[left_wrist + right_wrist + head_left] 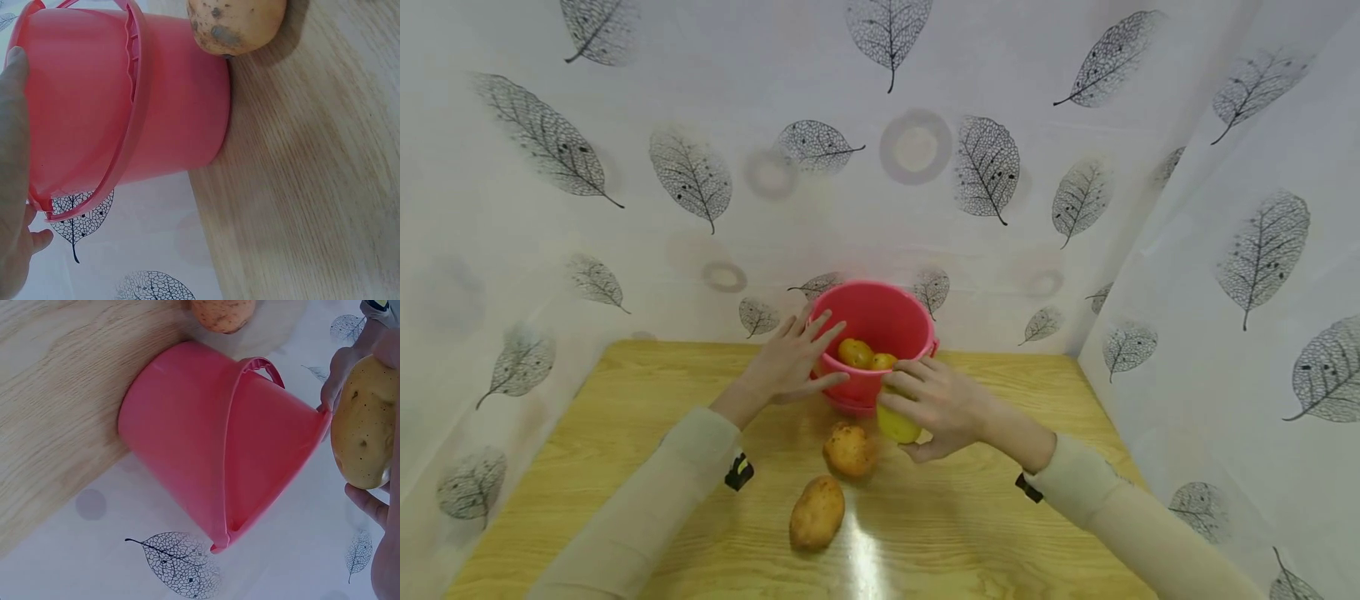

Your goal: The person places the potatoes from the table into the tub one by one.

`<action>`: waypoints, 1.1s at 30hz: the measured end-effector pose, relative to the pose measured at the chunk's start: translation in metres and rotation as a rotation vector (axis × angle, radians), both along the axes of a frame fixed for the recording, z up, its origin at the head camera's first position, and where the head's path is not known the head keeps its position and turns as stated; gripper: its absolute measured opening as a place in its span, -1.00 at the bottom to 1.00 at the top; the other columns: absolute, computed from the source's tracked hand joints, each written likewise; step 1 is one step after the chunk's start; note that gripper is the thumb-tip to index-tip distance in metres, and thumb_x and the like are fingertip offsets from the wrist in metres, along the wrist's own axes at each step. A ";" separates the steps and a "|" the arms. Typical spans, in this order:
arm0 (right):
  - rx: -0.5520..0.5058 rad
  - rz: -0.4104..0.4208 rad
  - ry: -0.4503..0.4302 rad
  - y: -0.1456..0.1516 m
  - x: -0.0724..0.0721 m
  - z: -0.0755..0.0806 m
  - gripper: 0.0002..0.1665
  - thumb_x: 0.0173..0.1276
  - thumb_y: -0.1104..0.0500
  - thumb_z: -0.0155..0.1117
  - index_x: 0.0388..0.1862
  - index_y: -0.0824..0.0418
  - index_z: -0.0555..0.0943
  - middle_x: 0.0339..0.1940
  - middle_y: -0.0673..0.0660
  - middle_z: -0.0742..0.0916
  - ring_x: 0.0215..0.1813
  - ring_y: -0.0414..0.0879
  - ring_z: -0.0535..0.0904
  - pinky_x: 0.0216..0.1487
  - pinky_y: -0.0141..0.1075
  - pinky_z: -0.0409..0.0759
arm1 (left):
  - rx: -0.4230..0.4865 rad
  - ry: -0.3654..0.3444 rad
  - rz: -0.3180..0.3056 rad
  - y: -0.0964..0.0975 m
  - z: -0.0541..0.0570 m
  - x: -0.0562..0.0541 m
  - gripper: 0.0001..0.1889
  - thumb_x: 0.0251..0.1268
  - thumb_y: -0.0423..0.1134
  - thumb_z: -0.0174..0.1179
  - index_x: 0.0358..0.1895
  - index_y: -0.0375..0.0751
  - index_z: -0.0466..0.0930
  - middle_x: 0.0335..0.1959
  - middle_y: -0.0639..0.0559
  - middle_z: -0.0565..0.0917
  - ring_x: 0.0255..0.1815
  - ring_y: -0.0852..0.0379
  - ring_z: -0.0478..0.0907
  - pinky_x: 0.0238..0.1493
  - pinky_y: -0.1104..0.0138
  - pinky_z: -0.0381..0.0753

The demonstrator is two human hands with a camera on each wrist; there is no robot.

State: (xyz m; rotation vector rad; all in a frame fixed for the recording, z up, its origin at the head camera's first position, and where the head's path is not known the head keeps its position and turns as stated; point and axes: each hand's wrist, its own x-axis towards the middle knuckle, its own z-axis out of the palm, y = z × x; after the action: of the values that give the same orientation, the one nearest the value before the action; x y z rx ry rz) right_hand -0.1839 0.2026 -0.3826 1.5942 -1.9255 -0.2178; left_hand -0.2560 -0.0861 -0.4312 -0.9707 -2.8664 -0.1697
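Observation:
A pink bucket (880, 304) stands upright near the back edge of the table, with two yellowish potatoes (854, 353) visible inside. My left hand (790, 360) is at the bucket's left rim with its fingers straight and spread. In the left wrist view, the thumb (17, 65) lies along the rim. My right hand (942, 404) grips a smooth yellow potato (364, 425) just outside the bucket's front right rim. Two browner potatoes lie on the wood: one potato (848, 450) close in front of the bucket, the other potato (817, 512) nearer to me.
The wood-grain table (1000, 517) carries the bucket and the loose potatoes. A white covering (850, 217) printed with dark leaves rises behind it and at both sides. The bucket's pink handle (139, 81) hangs down against its outer wall.

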 end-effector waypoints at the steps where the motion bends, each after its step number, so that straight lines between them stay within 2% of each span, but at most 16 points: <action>1: -0.004 0.002 0.000 0.000 -0.001 0.001 -0.13 -0.09 -0.39 0.50 0.09 0.14 0.65 0.06 0.14 0.75 0.07 0.08 0.69 0.11 -0.13 0.77 | 0.001 0.004 -0.002 0.000 0.000 0.000 -0.04 0.46 0.46 -0.01 0.73 -0.03 0.05 0.75 -0.23 0.09 0.80 -0.35 -0.19 0.73 -0.25 0.08; 8: -0.025 -0.004 -0.011 -0.004 -0.011 0.008 -0.13 -0.10 -0.35 0.54 0.10 0.15 0.63 0.06 0.16 0.76 0.07 0.08 0.68 0.01 -0.15 0.76 | -0.007 0.027 -0.008 0.000 -0.001 -0.001 -0.03 0.46 0.46 -0.01 0.73 -0.04 0.05 0.75 -0.25 0.10 0.79 -0.37 -0.16 0.72 -0.27 0.11; 18: -0.098 -0.005 -0.051 -0.006 -0.031 0.011 -0.14 -0.09 -0.33 0.58 0.08 0.18 0.66 0.01 0.17 0.76 0.04 0.08 0.70 0.04 -0.13 0.79 | -0.015 0.021 -0.009 0.001 -0.002 -0.003 -0.03 0.46 0.47 -0.01 0.73 -0.04 0.05 0.75 -0.24 0.09 0.80 -0.36 -0.18 0.72 -0.26 0.12; 22: -0.103 -0.034 -0.044 -0.006 -0.042 0.010 -0.16 -0.11 -0.31 0.59 0.05 0.19 0.66 -0.01 0.18 0.76 0.02 0.09 0.70 0.04 -0.12 0.79 | -0.011 0.012 -0.008 0.001 -0.002 -0.001 -0.03 0.46 0.46 0.00 0.73 -0.04 0.05 0.75 -0.24 0.09 0.80 -0.36 -0.19 0.72 -0.26 0.10; 26: -0.093 -0.073 -0.048 -0.007 -0.053 0.011 -0.22 -0.03 -0.30 0.55 0.05 0.18 0.67 0.00 0.17 0.75 0.03 0.09 0.70 0.09 -0.11 0.79 | -0.015 0.011 -0.004 0.000 0.000 0.001 -0.03 0.46 0.45 0.01 0.73 -0.05 0.04 0.75 -0.25 0.09 0.80 -0.37 -0.19 0.72 -0.27 0.09; 33: -0.097 -0.118 -0.119 -0.010 -0.071 0.014 -0.24 0.01 -0.27 0.59 0.06 0.18 0.67 0.00 0.17 0.74 0.02 0.09 0.68 0.08 -0.12 0.78 | -0.010 -0.007 -0.005 0.000 0.000 0.000 -0.03 0.48 0.47 -0.03 0.73 -0.05 0.03 0.75 -0.24 0.08 0.80 -0.36 -0.22 0.73 -0.26 0.08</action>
State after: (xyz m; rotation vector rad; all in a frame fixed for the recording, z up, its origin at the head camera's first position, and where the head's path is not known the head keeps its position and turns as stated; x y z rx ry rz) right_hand -0.2547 0.1926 -0.3690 1.4611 -2.0902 -0.0779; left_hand -0.2562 -0.0861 -0.4312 -0.9813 -2.8744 -0.1597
